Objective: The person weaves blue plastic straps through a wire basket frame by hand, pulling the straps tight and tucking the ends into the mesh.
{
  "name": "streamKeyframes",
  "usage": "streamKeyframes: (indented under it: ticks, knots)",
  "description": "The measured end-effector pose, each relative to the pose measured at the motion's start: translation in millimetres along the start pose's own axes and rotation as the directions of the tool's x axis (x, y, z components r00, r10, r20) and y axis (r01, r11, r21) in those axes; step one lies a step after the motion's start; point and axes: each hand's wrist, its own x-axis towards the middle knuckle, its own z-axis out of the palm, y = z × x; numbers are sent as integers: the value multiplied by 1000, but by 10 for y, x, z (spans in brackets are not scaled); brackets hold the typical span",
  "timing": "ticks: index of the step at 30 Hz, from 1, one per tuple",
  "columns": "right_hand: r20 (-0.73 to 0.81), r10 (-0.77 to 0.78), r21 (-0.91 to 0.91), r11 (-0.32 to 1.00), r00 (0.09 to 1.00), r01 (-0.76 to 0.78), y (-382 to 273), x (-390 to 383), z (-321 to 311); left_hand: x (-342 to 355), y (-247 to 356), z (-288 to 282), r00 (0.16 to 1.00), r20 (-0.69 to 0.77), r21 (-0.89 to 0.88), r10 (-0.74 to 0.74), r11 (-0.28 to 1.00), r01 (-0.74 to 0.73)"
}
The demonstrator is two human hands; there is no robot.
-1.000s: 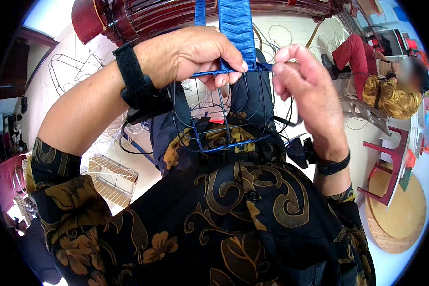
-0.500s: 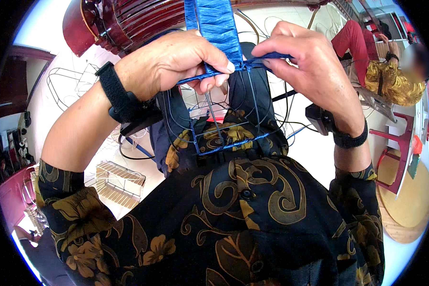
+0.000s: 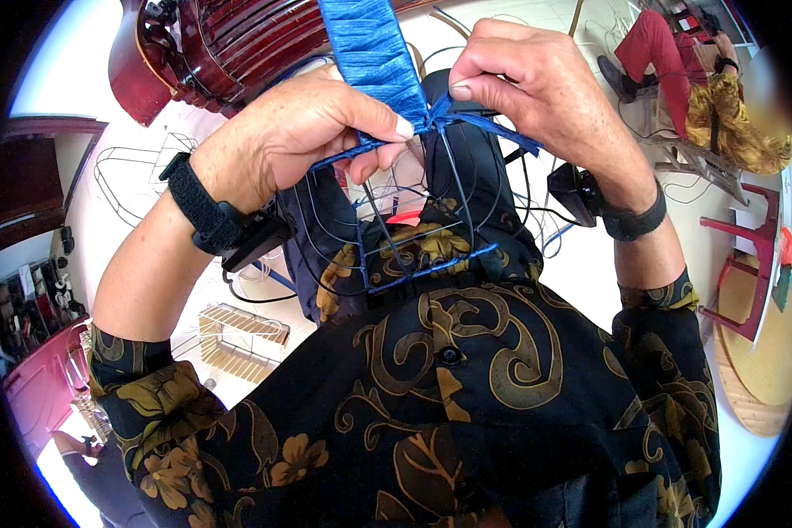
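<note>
A wire frame point(image 3: 460, 180) rests over my lap, its lower bar wound with blue strip and its upper bar partly covered too. From the upper bar a broad blue woven band point(image 3: 374, 60) runs up and away from me. My left hand point(image 3: 304, 128) is closed round the wrapped upper bar, thumb on top beside the band. Just right of it, my right hand point(image 3: 550, 88) pinches a blue strip point(image 3: 441, 106) between thumb and forefinger, close to the bar's knot. A loose tail of strip point(image 3: 510, 136) hangs below those fingers.
A dark red wooden chair point(image 3: 229, 48) stands beyond my left hand. Wire frames point(image 3: 141, 180) and a slatted rack point(image 3: 242, 339) lie on the floor at left. Another person in red trousers point(image 3: 656, 53) sits at far right, near a red stool point(image 3: 752, 264) and round boards point(image 3: 757, 378).
My right hand has shifted up and left, drawing the strip upward at the bar, and its tail now hangs down. The left hand keeps its grip, slightly further left.
</note>
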Motion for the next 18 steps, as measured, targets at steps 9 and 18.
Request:
streamKeyframes:
  ticks: [9, 18]
  knots:
    - [-45, -15, -7, 1000, 999, 15, -208, -28, -52, 7, -20, -52, 998, 57, -8, 5, 1000, -4]
    - [-101, 54, -35, 998, 993, -58, -296, -159, 43, 11, 6, -4, 998, -30, 22, -51, 998, 52]
